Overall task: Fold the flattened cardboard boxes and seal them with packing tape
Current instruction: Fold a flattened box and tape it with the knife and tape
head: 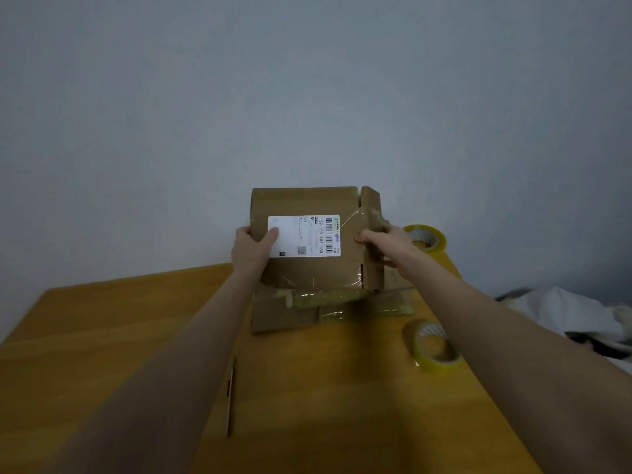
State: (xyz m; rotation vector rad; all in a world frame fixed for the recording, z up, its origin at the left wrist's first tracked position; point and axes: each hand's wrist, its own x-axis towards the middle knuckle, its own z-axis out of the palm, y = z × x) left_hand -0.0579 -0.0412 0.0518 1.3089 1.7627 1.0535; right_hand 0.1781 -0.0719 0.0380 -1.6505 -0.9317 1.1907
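One box [307, 273], gripped by left hand [251, 249] and right hand [384, 241] above the bench [102, 336]; one flattened box [278, 318] beneath; two at right: near tape roll [420, 352], far tape roll [439, 239].

Bare grey-white wall [307, 80], wooden table [102, 336], dim light, white bedding [564, 313] right

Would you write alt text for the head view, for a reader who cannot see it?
Two hands hold a labelled box over a wooden table: left hand at its left edge, right hand at its taped right side. Flat cardboard lies below; a near tape roll and a far tape roll sit at right.
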